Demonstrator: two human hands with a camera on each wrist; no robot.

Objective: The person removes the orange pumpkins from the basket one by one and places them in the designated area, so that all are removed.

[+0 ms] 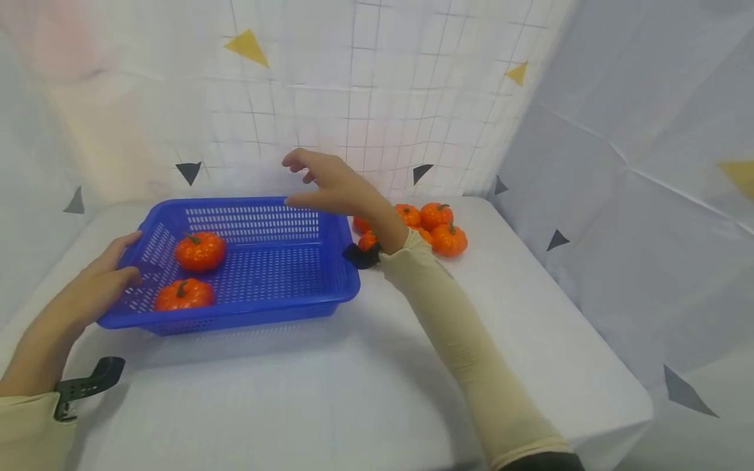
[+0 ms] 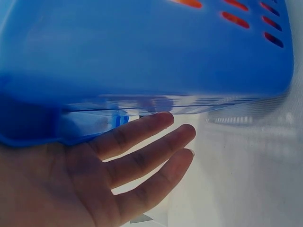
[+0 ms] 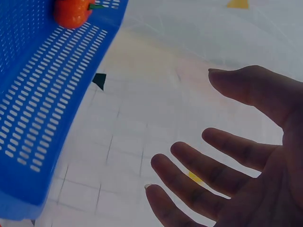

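Observation:
A blue plastic basket (image 1: pixel 247 313) with slotted walls stands on the table. Inside its left half lie two small orange pumpkins, one towards the back (image 1: pixel 201 252) and one at the front (image 1: pixel 184 295). My left hand (image 1: pixel 94 288) holds the basket's left rim, thumb over the edge; in the left wrist view, three of its fingers extend outside below the rim. Raised above the basket's back right part is my right hand (image 1: pixel 332 183), fingers spread and loosely bent, with nothing in them. The right wrist view shows a gap between that hand and the basket (image 3: pixel 57 123).
Several more orange pumpkins (image 1: pixel 449 240) are grouped on the table right of the basket, partly hidden behind my right forearm. The white table (image 1: pixel 377 392) has a right edge beside a grey-white sheet. A grid-patterned white sheet (image 1: pixel 389 85) hangs behind.

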